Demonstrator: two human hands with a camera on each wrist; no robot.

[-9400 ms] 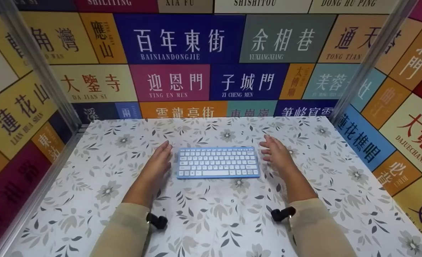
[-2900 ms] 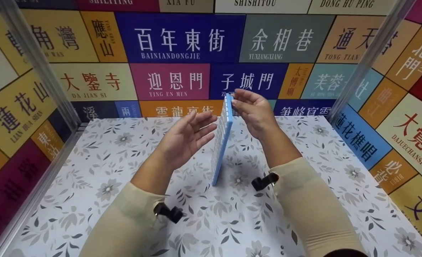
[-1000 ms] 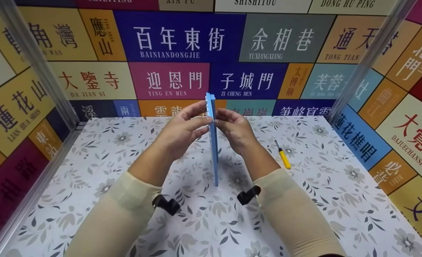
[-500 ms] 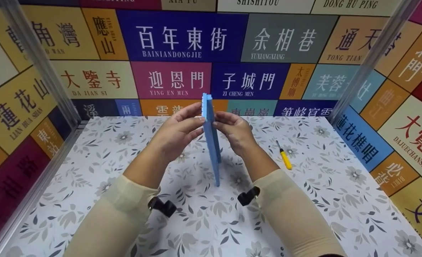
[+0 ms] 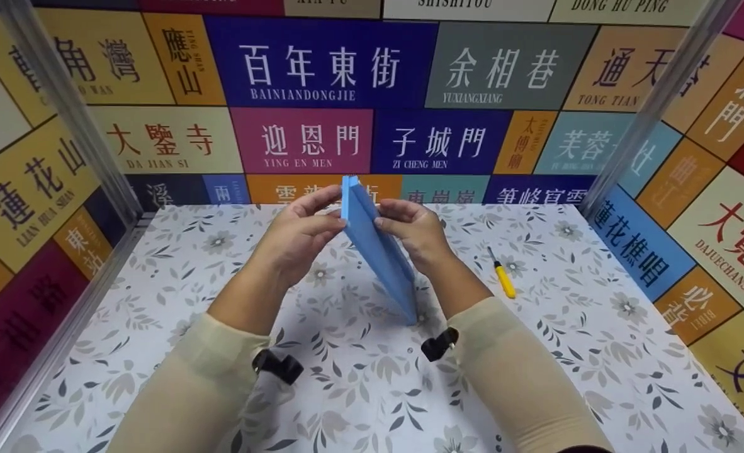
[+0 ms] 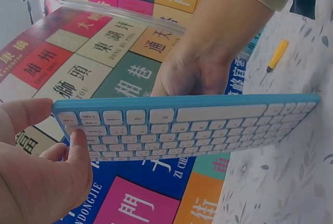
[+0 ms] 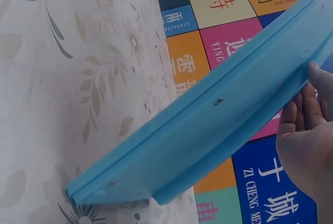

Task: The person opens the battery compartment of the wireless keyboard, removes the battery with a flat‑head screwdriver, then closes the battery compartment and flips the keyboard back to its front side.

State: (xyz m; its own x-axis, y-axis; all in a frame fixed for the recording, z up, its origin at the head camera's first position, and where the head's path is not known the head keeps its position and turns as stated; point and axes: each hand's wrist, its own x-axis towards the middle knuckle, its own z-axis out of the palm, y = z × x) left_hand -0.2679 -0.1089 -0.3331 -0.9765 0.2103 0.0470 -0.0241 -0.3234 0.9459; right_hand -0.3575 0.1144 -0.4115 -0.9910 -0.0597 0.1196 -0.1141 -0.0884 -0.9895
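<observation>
A blue keyboard with white keys stands on its short end on the table, its upper end leaning left. Its key side shows in the left wrist view. On the back, small screws and a raised ridge appear in the right wrist view. My left hand pinches the upper end between thumb and fingers. Behind the keyboard, my right hand has its thumb on the back and its curled fingers at the edge of the ridge. A screwdriver with a yellow handle lies right of my right hand.
The table has a white cover with grey leaves and flowers. Colourful sign panels form walls at the back and both sides, with clear corner posts at the far corners.
The keyboard lay flat at first, then was raised on end. Its top has since swung left, showing more of the back. The screwdriver has come into view on the table.
</observation>
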